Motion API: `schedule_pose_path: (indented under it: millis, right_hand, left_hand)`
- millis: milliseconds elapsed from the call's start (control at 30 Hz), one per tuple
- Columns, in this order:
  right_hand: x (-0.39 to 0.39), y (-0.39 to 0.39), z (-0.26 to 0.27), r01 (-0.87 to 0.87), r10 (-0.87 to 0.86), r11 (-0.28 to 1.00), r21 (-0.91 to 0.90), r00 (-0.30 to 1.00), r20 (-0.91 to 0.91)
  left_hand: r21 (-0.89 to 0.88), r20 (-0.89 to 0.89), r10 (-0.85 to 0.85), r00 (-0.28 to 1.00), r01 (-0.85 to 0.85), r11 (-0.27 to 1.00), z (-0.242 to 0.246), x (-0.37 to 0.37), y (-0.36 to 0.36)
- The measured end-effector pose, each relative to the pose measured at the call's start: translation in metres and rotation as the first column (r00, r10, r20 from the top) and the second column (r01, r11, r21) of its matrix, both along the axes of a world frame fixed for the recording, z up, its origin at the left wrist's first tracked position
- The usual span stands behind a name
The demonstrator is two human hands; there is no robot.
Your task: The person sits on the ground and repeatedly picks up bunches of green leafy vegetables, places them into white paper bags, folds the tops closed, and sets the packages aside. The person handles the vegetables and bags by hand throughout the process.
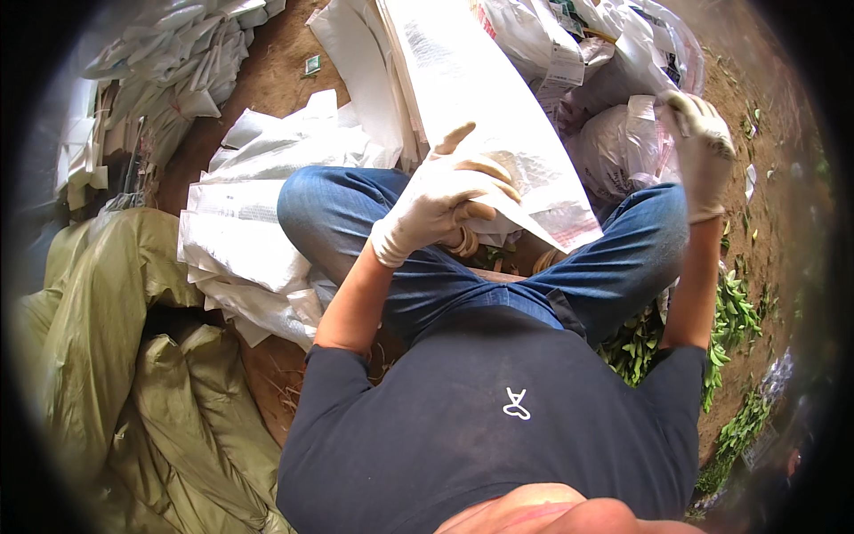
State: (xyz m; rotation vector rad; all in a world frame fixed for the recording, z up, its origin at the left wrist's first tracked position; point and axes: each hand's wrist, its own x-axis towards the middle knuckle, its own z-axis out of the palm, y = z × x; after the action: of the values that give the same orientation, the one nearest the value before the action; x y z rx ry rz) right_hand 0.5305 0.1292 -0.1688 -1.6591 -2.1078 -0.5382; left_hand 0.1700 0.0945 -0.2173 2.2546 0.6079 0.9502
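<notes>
My left hand (444, 200), in a whitish work glove with darker fingertips, grips the near edge of a long white woven plastic sack (480, 87). The sack stretches away from my lap, and its loose corner with faint red stripes hangs between my knees. Out to the right, my gloved right hand (706, 150) is raised beside a bulging white plastic bag (620, 150). Its fingers are curled and slightly blurred, so whether they hold anything cannot be told.
Flattened white sacks (247, 233) are heaped by my left knee. Olive-green sacks (100, 334) lie farther left, below stacked white packaging (180, 67). Cut leafy stems (730, 320) rest on the dirt floor (740, 240) at right. A small green packet (312, 65) lies ahead.
</notes>
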Motion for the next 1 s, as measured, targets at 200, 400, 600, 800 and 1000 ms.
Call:
schedule_pose_path:
  millis: [200, 400, 600, 800, 1000]
  right_hand:
    - [-0.037, -0.029, -0.019, -0.599, 0.406, 0.779, -0.186, 0.707, -0.579]
    - [-0.114, -0.021, -0.011, -0.922, 0.503, 0.321, -0.215, 0.358, -0.786]
    - [-0.119, -0.022, 0.000, -0.900, 0.371, 0.329, -0.286, 0.402, -0.837]
    - [-0.105, -0.044, -0.011, -0.839, 0.490, 0.508, -0.194, 0.467, -0.736]
    - [0.019, -0.022, 0.022, 0.426, -0.414, 0.904, 0.044, 0.895, -0.167]
  left_hand:
    - [0.000, -0.045, -0.063, 0.997, 0.063, 0.998, -0.009, 0.005, 0.004]
    - [0.063, -0.089, -0.050, 0.995, 0.056, 0.996, -0.019, 0.010, 0.006]
    - [0.057, -0.053, -0.127, 0.990, 0.130, 0.990, -0.023, 0.004, 0.010]
    - [-0.044, 0.011, -0.090, 0.996, 0.091, 0.995, -0.015, 0.002, 0.006]
    - [-0.004, 0.082, 0.068, 0.994, -0.068, 0.998, -0.005, -0.026, -0.006]
